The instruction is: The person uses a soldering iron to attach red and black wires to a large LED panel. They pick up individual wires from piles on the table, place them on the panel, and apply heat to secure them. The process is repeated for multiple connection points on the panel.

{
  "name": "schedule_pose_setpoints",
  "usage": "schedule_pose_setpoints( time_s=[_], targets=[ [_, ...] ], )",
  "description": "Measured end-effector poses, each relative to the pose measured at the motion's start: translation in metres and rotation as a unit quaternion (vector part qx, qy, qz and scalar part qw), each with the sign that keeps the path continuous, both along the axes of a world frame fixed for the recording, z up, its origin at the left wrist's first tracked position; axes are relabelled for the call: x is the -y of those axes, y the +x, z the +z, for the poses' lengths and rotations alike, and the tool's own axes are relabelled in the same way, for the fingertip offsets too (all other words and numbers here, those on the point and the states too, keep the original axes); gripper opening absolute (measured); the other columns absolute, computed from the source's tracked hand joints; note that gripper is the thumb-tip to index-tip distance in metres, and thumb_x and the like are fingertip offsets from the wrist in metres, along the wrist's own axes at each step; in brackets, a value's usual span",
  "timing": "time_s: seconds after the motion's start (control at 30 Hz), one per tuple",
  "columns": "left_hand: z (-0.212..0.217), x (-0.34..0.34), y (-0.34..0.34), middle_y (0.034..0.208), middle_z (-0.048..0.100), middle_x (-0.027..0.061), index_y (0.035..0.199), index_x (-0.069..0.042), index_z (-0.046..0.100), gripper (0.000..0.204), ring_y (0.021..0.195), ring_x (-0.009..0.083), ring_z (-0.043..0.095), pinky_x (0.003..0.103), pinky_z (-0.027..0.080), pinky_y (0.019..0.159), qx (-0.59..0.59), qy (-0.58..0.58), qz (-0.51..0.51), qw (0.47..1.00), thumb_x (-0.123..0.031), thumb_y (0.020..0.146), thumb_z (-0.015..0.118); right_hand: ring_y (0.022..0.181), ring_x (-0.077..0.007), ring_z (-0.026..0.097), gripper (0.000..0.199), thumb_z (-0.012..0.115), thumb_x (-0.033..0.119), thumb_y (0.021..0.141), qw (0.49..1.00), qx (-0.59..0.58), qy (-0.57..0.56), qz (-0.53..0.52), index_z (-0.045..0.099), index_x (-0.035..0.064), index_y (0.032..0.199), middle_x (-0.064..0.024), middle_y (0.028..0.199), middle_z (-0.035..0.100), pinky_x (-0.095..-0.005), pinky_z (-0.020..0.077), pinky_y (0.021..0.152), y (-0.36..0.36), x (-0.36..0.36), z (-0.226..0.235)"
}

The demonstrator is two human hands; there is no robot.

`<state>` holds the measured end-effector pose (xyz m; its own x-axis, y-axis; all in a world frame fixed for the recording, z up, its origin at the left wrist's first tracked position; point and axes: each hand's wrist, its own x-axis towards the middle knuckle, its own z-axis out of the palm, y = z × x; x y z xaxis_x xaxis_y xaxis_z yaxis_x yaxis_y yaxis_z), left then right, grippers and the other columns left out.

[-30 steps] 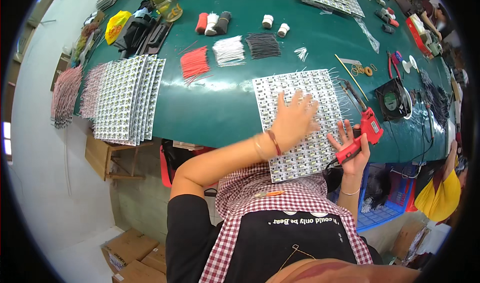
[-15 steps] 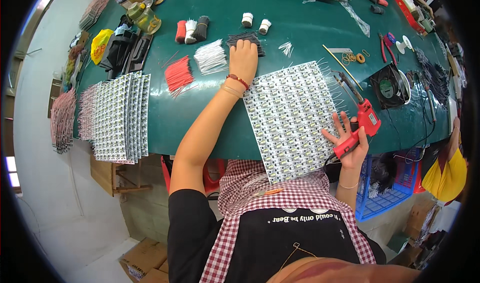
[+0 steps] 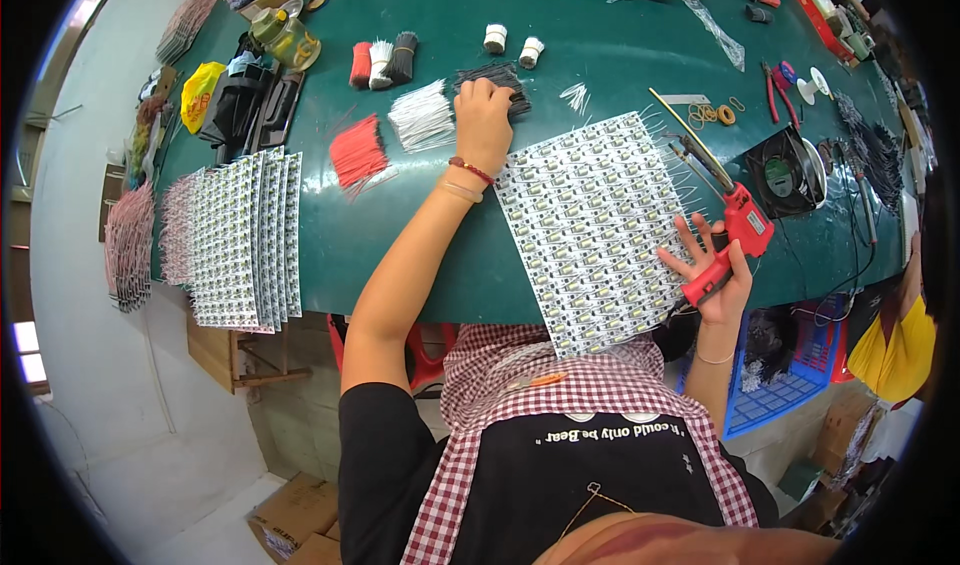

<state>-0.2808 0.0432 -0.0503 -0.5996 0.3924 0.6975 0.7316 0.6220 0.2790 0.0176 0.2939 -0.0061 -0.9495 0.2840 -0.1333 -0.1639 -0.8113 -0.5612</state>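
At the pile of short black wires (image 3: 515,95), my left hand (image 3: 483,130) has its fingers curled and closed on wires at the near left edge. The fingertips are partly hidden. My right hand (image 3: 724,287) holds a red soldering gun (image 3: 747,227) between thumb and palm, its other fingers spread by the board's edge. The gun's metal tip end points up and away to the left. Between my hands, a large white panel of small circuit boards (image 3: 590,235) lies tilted, overhanging the table's near edge. Thin white wires stick out along its right side.
Left of the black pile lie white wires (image 3: 421,117) and red wires (image 3: 357,152). Stacked panels (image 3: 235,240) stand at the left table edge. A small black fan (image 3: 785,173), pliers (image 3: 777,95) and a thin stick (image 3: 685,125) are at the right. A blue crate (image 3: 780,395) sits below.
My right hand and the soldering gun have shifted slightly right. The panel has also moved a little right and turned slightly. My left hand stays at the black wires.
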Motion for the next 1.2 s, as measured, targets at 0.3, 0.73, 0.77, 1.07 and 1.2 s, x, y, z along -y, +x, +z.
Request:
schedule_pose_setpoints(
  time_s=[0.3, 0.73, 0.77, 1.07, 1.2],
  targets=[
    [0.011, 0.036, 0.074, 0.085, 0.057, -0.0037, 0.098, -0.004, 0.062, 0.018, 0.077, 0.0051, 0.044, 0.021, 0.038, 0.074, 0.424, 0.394, -0.061, 0.813, -0.012, 0.099, 0.046, 0.131, -0.0369, 0.040, 0.032, 0.060, 0.029, 0.092, 0.997, -0.043, 0.060, 0.004, 0.051, 0.0060, 0.113, -0.0184, 0.127, 0.050, -0.0745, 0.0298, 0.101, 0.016, 0.003, 0.035],
    [0.016, 0.074, 0.086, 0.091, 0.062, 0.0059, 0.111, -0.002, 0.051, 0.016, 0.086, 0.0156, 0.063, 0.029, 0.047, 0.086, 0.490, 0.389, -0.210, 0.751, -0.006, 0.100, 0.041, 0.074, -0.0183, 0.062, 0.034, 0.048, 0.030, 0.100, 0.984, 0.029, 0.172, 0.022, 0.045, 0.0030, 0.119, -0.0146, 0.092, 0.057, -0.0417, 0.0603, 0.074, 0.005, 0.052, 0.083],
    [0.014, 0.077, 0.086, 0.091, 0.062, 0.0056, 0.111, -0.002, 0.052, 0.016, 0.086, 0.0154, 0.062, 0.029, 0.047, 0.086, 0.481, 0.383, -0.208, 0.761, -0.006, 0.100, 0.041, 0.071, -0.0177, 0.061, 0.034, 0.048, 0.030, 0.100, 0.984, 0.025, 0.175, 0.032, 0.045, 0.0028, 0.120, -0.0140, 0.090, 0.057, -0.0400, 0.0598, 0.071, 0.004, 0.055, 0.086],
    [0.006, 0.087, 0.088, 0.089, 0.062, 0.0041, 0.107, 0.000, 0.057, 0.017, 0.085, 0.0132, 0.061, 0.027, 0.048, 0.084, 0.499, 0.342, -0.207, 0.769, -0.008, 0.100, 0.044, 0.056, -0.0135, 0.055, 0.039, 0.049, 0.031, 0.099, 0.980, 0.053, 0.184, 0.045, 0.044, -0.0006, 0.121, -0.0113, 0.075, 0.056, -0.0303, 0.0534, 0.055, -0.014, 0.088, 0.095],
    [0.017, 0.091, 0.084, 0.088, 0.065, 0.0048, 0.108, 0.000, 0.059, 0.018, 0.081, 0.0112, 0.061, 0.025, 0.050, 0.076, 0.532, 0.338, -0.203, 0.750, -0.009, 0.099, 0.047, 0.053, -0.0129, 0.053, 0.042, 0.050, 0.031, 0.099, 0.970, 0.039, 0.241, 0.019, 0.043, -0.0025, 0.123, -0.0111, 0.072, 0.055, -0.0298, 0.0525, 0.053, -0.016, 0.096, 0.106]
  ],
)
